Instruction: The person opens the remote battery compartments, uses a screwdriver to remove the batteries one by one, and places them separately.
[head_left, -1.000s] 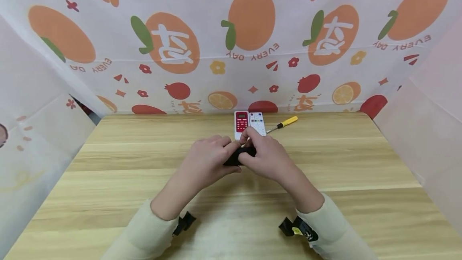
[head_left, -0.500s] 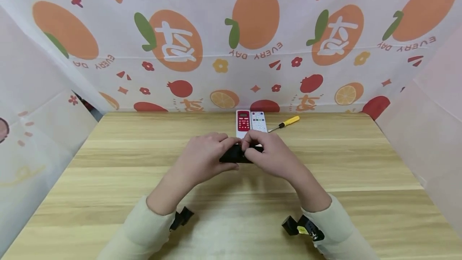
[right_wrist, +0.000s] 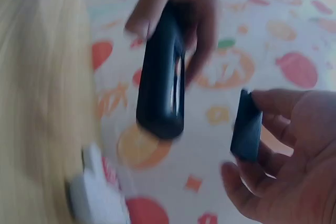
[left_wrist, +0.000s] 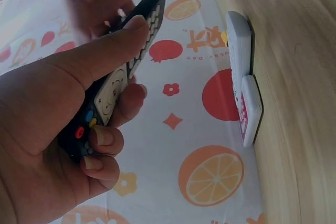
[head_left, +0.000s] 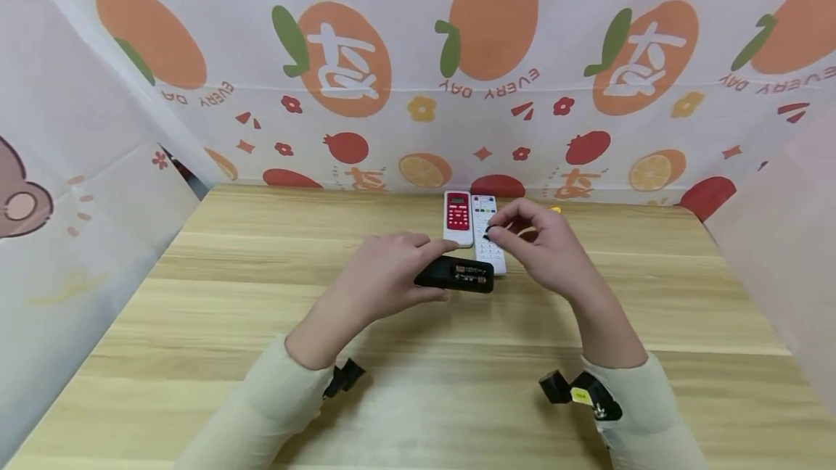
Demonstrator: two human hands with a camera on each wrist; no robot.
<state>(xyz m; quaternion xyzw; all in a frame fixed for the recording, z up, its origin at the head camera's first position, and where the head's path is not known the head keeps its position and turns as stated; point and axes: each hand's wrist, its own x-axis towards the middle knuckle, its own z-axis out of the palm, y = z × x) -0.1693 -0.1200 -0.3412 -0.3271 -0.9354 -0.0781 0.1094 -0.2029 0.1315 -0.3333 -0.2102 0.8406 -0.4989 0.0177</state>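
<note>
My left hand (head_left: 395,274) grips a black remote control (head_left: 444,273) above the table, its back turned up. At its right end the battery compartment lies bare, with batteries (head_left: 470,273) inside. In the left wrist view the remote's button side (left_wrist: 113,93) faces the camera, thumb along its edge. My right hand (head_left: 545,245), off to the right of the remote, pinches a small black battery cover (right_wrist: 247,127) between thumb and fingers. The cover is apart from the remote.
Behind the hands lie a white remote with a red face (head_left: 458,217) and a plain white remote (head_left: 488,234), side by side on the wooden table (head_left: 261,296). A yellow screwdriver handle (head_left: 556,209) shows mostly hidden behind the right hand. A fruit-print cloth (head_left: 418,114) hangs at the back edge.
My right hand has drawn away to the right with the battery cover, and the batteries in the black remote now show. The left hand keeps its hold; the head view has shifted slightly.
</note>
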